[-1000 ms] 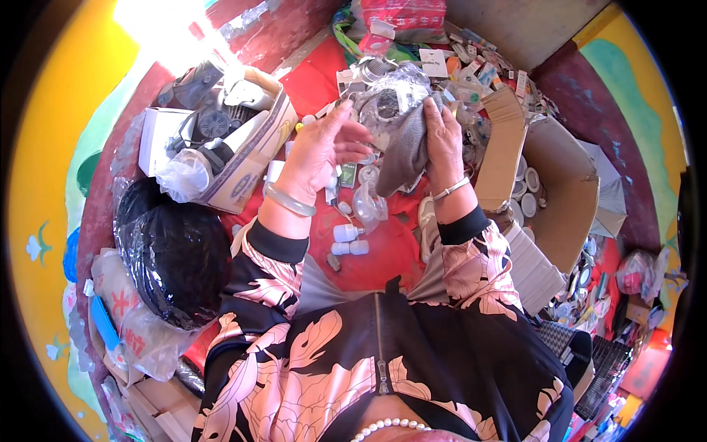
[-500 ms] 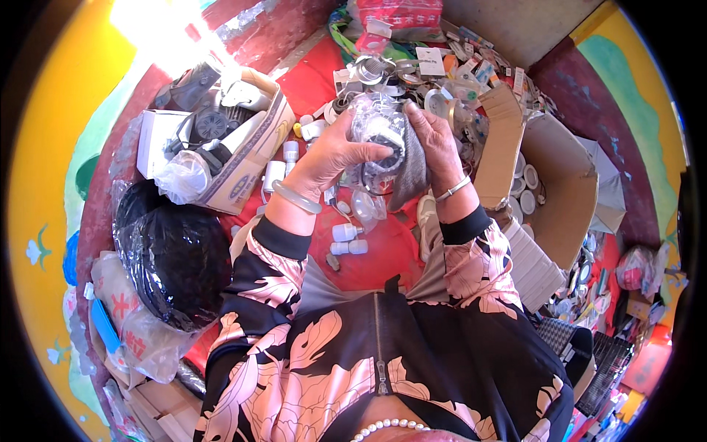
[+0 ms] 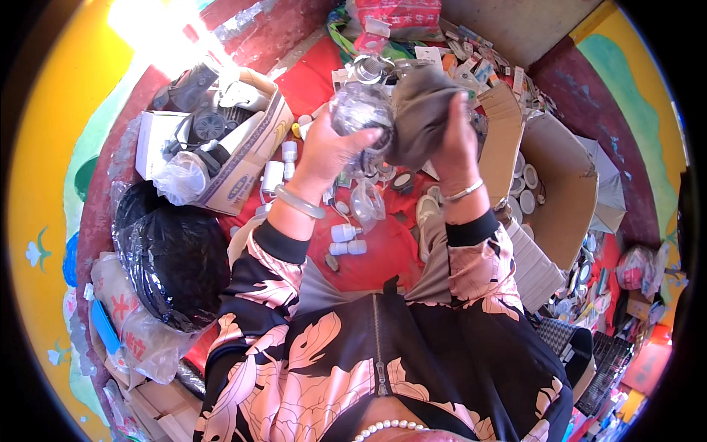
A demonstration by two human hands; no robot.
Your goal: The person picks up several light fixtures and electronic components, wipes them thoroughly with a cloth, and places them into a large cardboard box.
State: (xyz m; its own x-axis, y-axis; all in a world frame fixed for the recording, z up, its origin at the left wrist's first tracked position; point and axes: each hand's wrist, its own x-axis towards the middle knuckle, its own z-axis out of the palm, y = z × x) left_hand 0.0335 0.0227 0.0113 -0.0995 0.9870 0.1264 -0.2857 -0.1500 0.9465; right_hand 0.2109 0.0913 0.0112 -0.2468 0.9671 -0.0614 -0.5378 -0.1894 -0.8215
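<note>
My left hand is closed around a roundish object in clear plastic wrap, its thumb pressed on a dark part of it; the wrap's glare hides its exact kind. Just right of it, a grey cloth is held in my right hand, whose fingers are partly blurred and tucked behind the fabric. The cloth's left edge comes right up to the wrapped object; I cannot tell if they touch. Below both hands, white light bulbs and a clear plastic piece lie on red cloth.
At the left stands a carton of lamp parts, with a black plastic bag nearer me. An open cardboard box with round white fittings is at the right. Beyond my hands lies a heap of small packages and metal fittings.
The grey cloth has swung up from hanging beside the wrapped object and now spreads between my hands. My right hand has shifted slightly right and down; the left has moved slightly left.
</note>
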